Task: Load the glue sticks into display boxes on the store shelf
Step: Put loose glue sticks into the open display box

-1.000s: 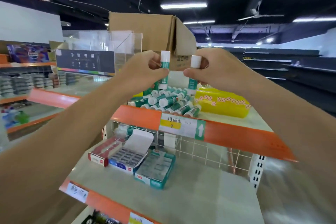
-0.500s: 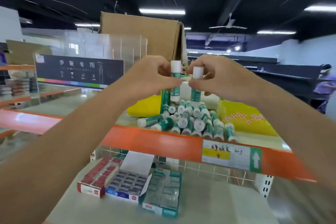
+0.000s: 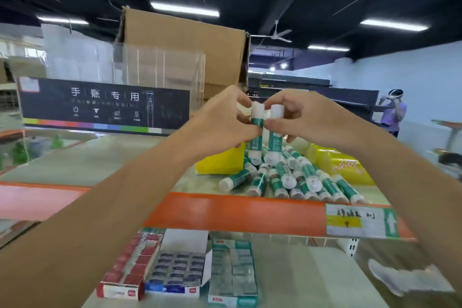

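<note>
Gathering stage: left hand and right hand each pinch one of two upright glue sticks above the loose pile on the store shelf. Next, probably, both go squarely into the yellow box.

The left hand and right hand have drawn closer together, bringing the left white-capped green plastic glue stick and the right glue stick, earlier held clearly apart, close side by side.

Glue stick pile on shelf; cardboard box behind; display boxes below.
</note>
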The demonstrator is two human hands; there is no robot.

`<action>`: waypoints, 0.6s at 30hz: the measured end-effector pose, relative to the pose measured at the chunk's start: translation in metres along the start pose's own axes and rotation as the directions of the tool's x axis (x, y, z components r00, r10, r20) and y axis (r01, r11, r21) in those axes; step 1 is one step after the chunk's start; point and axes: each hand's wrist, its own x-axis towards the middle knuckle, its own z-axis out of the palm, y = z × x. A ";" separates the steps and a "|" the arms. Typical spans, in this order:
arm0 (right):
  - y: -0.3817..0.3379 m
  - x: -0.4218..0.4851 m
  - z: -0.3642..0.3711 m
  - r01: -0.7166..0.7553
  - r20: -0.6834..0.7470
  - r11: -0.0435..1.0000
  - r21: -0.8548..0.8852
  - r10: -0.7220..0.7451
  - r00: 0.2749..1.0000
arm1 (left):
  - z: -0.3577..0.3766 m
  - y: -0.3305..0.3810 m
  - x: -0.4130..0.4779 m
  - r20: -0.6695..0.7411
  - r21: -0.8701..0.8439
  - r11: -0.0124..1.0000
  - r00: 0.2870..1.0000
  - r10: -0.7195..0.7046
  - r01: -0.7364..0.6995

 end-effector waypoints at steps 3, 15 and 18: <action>0.001 0.000 -0.006 -0.091 0.012 0.996 -0.023 0.091 0.996 | 0.005 0.001 0.001 0.038 0.027 0.999 0.999 -0.030 0.029; 0.027 0.008 -0.010 -0.317 0.175 0.940 -0.127 0.336 0.925 | 0.040 0.011 0.009 0.228 0.265 0.960 0.961 -0.157 0.094; 0.031 0.009 -0.006 -0.290 0.164 0.936 -0.199 0.323 0.932 | 0.046 0.009 0.010 0.243 0.364 0.928 0.954 -0.173 0.075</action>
